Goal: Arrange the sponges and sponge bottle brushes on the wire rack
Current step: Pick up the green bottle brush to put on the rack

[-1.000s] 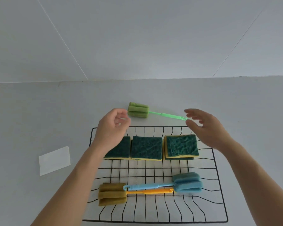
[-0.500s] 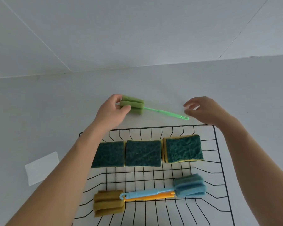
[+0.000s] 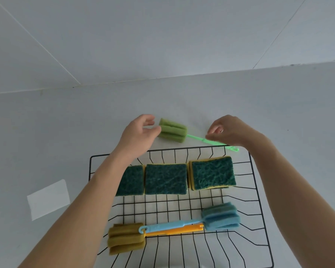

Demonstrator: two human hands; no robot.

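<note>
**Both hands close in on the last brush, still outside the rack**

Head camera, looking down at a pale grey table [image 3: 182, 97] with a black wire rack [image 3: 259, 209] on it.

What changed: half a second ago the right hand hovered just past the hook end of the green sponge bottle brush; now the right hand [image 3: 230, 130] sits over the middle of the thin green handle, fingertips curled down and touching or almost touching it. Whether the pinch has closed cannot be told. The left hand [image 3: 139, 136], which had the sponge head between thumb and fingers, is now partly open, its thumb tip against the head's left end and the fingers lifted clear above it. The green sponge bottle brush [image 3: 172, 130] lies on the table just beyond the rack's far rim, its hooked end reaching over that rim.

Judged from this, the grip is passing to the right hand, and the brush is likely the last item to go in.

Count:
- Sponge bottle brushes: three. The green one is outside; a blue brush [image 3: 219, 217] and a yellow-handled olive brush [image 3: 126, 240] lie side by side in the rack, heads at opposite ends.
- Green-topped scouring sponges [image 3: 165, 178]: three show in a row in the rack; the rightmost looks stacked on another.
- One white paper slip [image 3: 48, 198] on the table, left of the rack.
</note>
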